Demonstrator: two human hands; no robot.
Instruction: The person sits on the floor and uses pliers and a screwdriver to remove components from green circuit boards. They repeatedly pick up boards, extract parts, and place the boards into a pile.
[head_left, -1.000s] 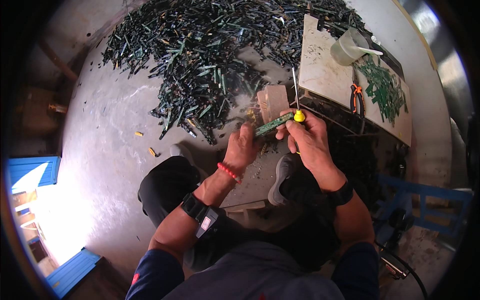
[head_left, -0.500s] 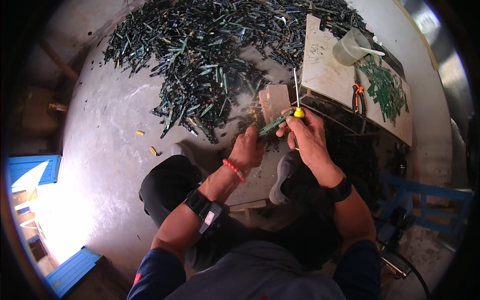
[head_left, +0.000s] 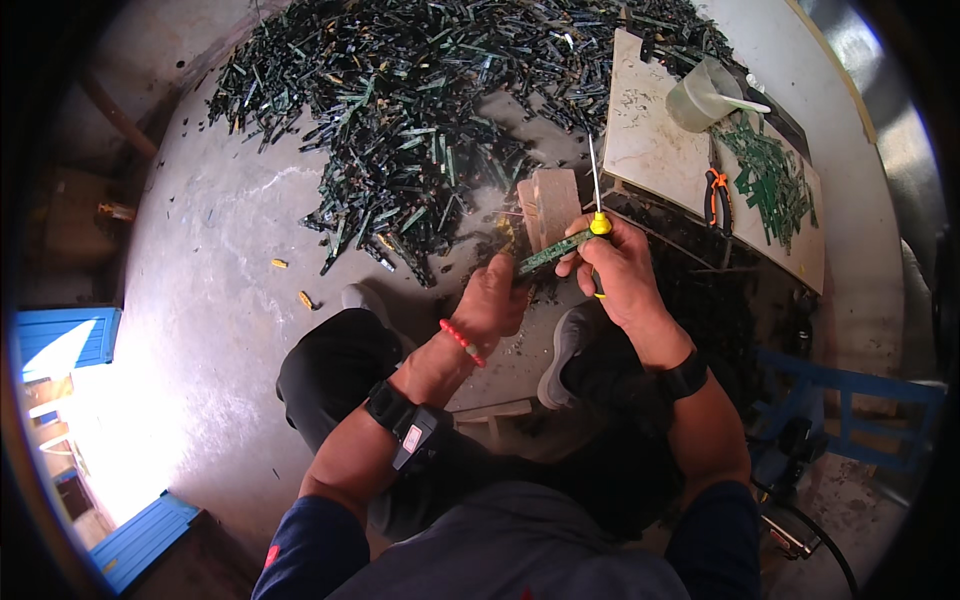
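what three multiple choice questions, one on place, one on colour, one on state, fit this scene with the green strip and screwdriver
1. Where do the orange-handled pliers lie?
A. on the pale board to the person's right
B. on the floor by the blue crate
C. in the person's lap

2. What colour is the beaded band on the left wrist?
A. blue
B. red
C. white

3. How is the green strip held?
A. lying loose on the pile
B. between the left hand and the right hand, which also grips the yellow-handled screwdriver
C. tucked in the plastic jug

Answers: 1 A, the pliers rest on the board beside a heap of green pieces; 2 B, the beads read red; 3 B, the strip spans both hands above the wooden block.
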